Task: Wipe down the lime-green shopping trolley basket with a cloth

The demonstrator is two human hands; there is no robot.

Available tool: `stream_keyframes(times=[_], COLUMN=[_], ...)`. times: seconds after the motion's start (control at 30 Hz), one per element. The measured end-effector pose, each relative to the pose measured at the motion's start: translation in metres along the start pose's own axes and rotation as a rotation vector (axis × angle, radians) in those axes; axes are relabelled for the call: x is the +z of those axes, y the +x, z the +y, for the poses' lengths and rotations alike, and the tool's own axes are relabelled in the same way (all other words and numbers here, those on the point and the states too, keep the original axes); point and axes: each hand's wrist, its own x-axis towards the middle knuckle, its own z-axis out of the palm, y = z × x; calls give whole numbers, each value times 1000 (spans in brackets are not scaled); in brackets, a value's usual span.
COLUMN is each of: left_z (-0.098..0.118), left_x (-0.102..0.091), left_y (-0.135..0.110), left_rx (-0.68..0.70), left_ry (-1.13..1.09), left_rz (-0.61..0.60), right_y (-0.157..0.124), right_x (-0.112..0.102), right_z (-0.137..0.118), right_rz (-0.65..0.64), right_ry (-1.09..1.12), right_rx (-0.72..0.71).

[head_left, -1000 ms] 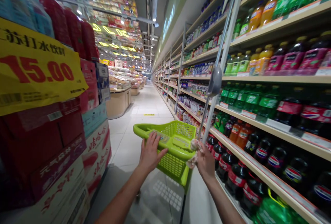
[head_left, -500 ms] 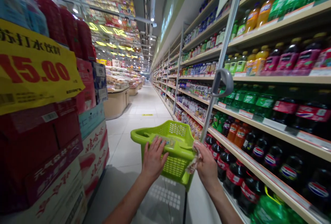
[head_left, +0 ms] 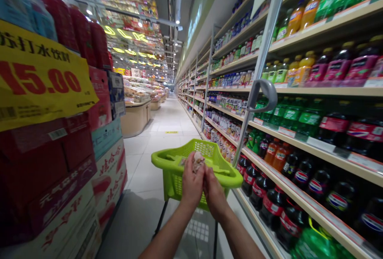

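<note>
Over the near rim of a green shopping cart (head_left: pixel 231 178), my two hands meet side by side. A crumpled, pale patterned cloth (head_left: pixel 198 161) sticks up from between them. My left hand (head_left: pixel 192 183) is closed on the cloth from the left, thumb along its near side. Against it from the right presses my right hand (head_left: pixel 214 192), its fingers together around the cloth's lower part, which the hands hide. The cart's basket has perforated sides and stands on dark legs.
Shelves of drink bottles (head_left: pixel 311 179) line the right, with a grey handle (head_left: pixel 263 95) on an upright rail. Stacked drink cartons (head_left: pixel 109 171) stand at the left under a yellow price sign (head_left: pixel 44 79). A tiled aisle (head_left: pixel 170 121) runs ahead past a wooden display counter (head_left: pixel 135 119).
My right hand has brought the cloth from the cart's right edge to the middle. My left hand has left the handle panel and closed on the cloth beside it.
</note>
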Motion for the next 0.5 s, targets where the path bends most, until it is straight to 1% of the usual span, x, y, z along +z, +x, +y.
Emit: stream_keyframes(times=[0.03,0.07,0.13,0.17,0.2,0.23,0.33,0.4,0.43,0.47,0.5], left_z=[-6,-13,-27,-32,-35,-36,-25,-16,-13,-14,-17], left_x=[-5,-11,-21,-22,-21,-16,12,27,30,27,19], left_y=[6,12,19,19,17,13,-5,-13,-13,-11,-6], left_rx=[59,136,289,350,402,448,609,675,688,684,669], left_ry=[57,132,311,400,477,534,577,558,552,554,562], left_rz=[24,35,30,20,3,-25,-153,-219,-237,-241,-231], right_y=[-1,-1,-1,-1,-1,-3,-8,-11,-12,-13,-14], right_x=[-7,-15,-32,-39,-45,-49,-50,-49,-49,-50,-51], right_z=[-1,0,6,10,16,21,35,39,40,40,40], right_rz=[-15,0,108,175,224,241,194,171,168,165,154], right_ry=[-28,-84,-277,-384,-477,-550,-681,-720,-724,-722,-719], right_rx=[20,53,83,85,83,76,10,-34,-47,-62,-83])
